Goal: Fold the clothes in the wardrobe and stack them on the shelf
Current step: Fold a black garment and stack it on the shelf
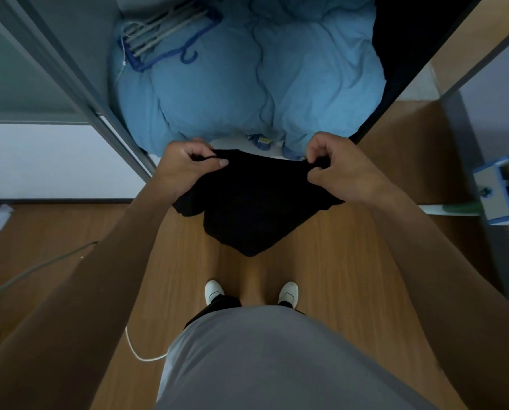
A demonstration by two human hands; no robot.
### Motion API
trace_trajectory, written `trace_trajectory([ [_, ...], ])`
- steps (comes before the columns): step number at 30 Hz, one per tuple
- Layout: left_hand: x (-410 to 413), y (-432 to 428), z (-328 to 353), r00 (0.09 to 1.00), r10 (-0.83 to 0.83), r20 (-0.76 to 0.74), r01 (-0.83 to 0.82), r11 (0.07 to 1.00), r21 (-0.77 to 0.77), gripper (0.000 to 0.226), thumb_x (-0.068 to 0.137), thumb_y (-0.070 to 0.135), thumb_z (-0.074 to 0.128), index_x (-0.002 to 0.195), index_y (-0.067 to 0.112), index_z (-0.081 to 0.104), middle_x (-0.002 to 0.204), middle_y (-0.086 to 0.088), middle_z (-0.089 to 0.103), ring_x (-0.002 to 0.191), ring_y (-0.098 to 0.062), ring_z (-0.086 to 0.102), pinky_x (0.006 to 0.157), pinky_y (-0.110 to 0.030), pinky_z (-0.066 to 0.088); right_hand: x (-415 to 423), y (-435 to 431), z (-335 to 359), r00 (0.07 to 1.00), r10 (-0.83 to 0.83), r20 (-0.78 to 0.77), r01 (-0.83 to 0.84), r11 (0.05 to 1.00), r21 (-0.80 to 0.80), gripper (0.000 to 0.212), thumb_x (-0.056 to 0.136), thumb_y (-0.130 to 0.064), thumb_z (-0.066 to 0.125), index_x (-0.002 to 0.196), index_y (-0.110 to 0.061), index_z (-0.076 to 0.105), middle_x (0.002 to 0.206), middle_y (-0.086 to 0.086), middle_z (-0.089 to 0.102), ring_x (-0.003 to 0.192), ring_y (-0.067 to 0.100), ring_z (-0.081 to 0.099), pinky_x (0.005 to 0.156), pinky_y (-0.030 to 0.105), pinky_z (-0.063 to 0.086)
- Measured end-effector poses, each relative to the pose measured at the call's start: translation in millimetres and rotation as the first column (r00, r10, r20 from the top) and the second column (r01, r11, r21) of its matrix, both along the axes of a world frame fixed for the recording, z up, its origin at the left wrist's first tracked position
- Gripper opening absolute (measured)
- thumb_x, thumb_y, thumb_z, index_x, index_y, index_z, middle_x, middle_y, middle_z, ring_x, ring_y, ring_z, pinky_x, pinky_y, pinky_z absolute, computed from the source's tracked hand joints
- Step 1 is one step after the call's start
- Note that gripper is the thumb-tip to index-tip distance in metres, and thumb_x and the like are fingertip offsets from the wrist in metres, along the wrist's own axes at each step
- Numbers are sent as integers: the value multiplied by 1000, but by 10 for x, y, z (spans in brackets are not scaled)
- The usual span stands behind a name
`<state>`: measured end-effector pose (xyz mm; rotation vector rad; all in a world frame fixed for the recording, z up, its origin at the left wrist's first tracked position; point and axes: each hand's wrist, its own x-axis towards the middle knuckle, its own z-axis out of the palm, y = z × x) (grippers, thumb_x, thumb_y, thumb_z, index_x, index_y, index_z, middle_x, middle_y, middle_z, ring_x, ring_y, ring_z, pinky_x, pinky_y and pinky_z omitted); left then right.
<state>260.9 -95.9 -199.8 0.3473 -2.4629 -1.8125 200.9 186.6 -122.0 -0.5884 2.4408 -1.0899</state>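
Black garment (251, 208), held up by its top edge, hangs in mid-air between a person's two hands in front of an open wardrobe (78, 72). The left hand (185, 167) pinches one upper corner between thumb and curled fingers; the right hand (340, 168) grips the other corner the same way, and the cloth sags between them to a point above the wooden floor (321, 261). Part of it seems already doubled over, though the dark fabric hides its seams, so what kind of garment it is cannot be told. Inside the wardrobe, just beyond the hands, lies a rumpled pale blue quilt (247, 84) with a bundle of hangers (164, 37) resting on its far left corner. White shoes (251, 291) show below, and a white cable (140, 350) trails across the floor at the person's left.

Folding looks to be under way rather than finished, with nothing yet stacked that can be seen. No shelf is plainly visible. The next move likely calls for bringing the two corners together or laying the piece on a flat surface, keeping the edges matched so the limp cloth does not slip out of line.
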Motion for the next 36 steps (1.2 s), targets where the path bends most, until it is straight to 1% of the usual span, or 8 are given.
trace_trajectory([
  [4, -58, 69, 74, 999, 10, -41, -12, 999, -51, 17, 80, 16, 82, 74, 5, 71, 81, 3, 65, 73, -5, 61, 68, -16, 49, -18, -58, -33, 989, 94, 111, -105, 990, 97, 49, 85, 10, 53, 121, -22, 62, 89, -3, 62, 71, 3, 56, 61, 12, 45],
  [8, -109, 160, 145, 1000, 16, -24, -18, 996, -89, 19, 84, 18, 78, 72, 9, 67, 76, 0, 66, 68, -6, 60, 63, -19, 48, 30, -176, -41, 999, 48, 7, -48, 992, 119, 35, 79, 17, 42, 77, -4, 70, 73, 1, 60, 62, 2, 51, 60, 19, 40],
  [11, -134, 165, 159, 999, -8, 36, 15, 984, -180, 19, 86, 19, 75, 69, 15, 67, 65, 7, 64, 56, 1, 56, 55, -16, 45, 94, -250, -32, 989, -94, 114, 102, 992, -71, 46, 79, 13, 43, 52, -21, 56, 57, -3, 49, 48, 0, 45, 48, 17, 33],
  [15, -136, 179, 142, 998, 24, 53, -18, 995, -100, 21, 86, 18, 75, 66, 18, 67, 56, 13, 62, 50, 3, 54, 48, -14, 43, 189, -386, -61, 975, 83, 204, -96, 994, 54, 19, 87, -34, 64, 76, -20, 68, 71, -2, 66, 65, 9, 63, 61, 29, 45],
  [17, -128, 207, 126, 998, 16, 54, -13, 999, -49, 19, 85, 16, 75, 67, 17, 69, 57, 11, 63, 52, 0, 56, 49, -16, 44, 233, -448, -137, 980, 128, 154, -157, 969, 193, 37, 87, -53, 66, 85, -17, 70, 80, -1, 71, 74, 11, 67, 69, 33, 48],
  [22, -44, 157, 40, 987, -115, 109, 116, 993, -9, 11, 83, 19, 80, 80, 10, 75, 73, 0, 70, 65, -8, 62, 61, -22, 48, 148, -358, -112, 998, 39, 49, -40, 999, 3, 47, 99, -33, 60, 57, -19, 44, 56, -7, 45, 49, 1, 43, 52, 23, 32],
  [32, 305, 248, -625, 807, -420, 415, 485, 873, -58, 22, 84, 17, 76, 83, 37, 68, 81, 16, 73, 77, 5, 66, 70, -14, 47, 239, -404, -58, 977, 154, 149, -136, 982, -129, 40, 98, -23, 64, 83, 13, 62, 69, 9, 58, 64, 14, 52, 61, 28, 37],
  [36, 400, 161, -936, 851, -318, 418, 444, 861, -248, 22, 88, -3, 64, 77, 15, 70, 76, -2, 67, 66, -2, 55, 68, -20, 43, 169, -325, -17, 950, 215, 225, -202, 976, -81, 12, 96, -18, 65, 100, -23, 76, 99, 0, 77, 90, 9, 70, 82, 21, 52],
])
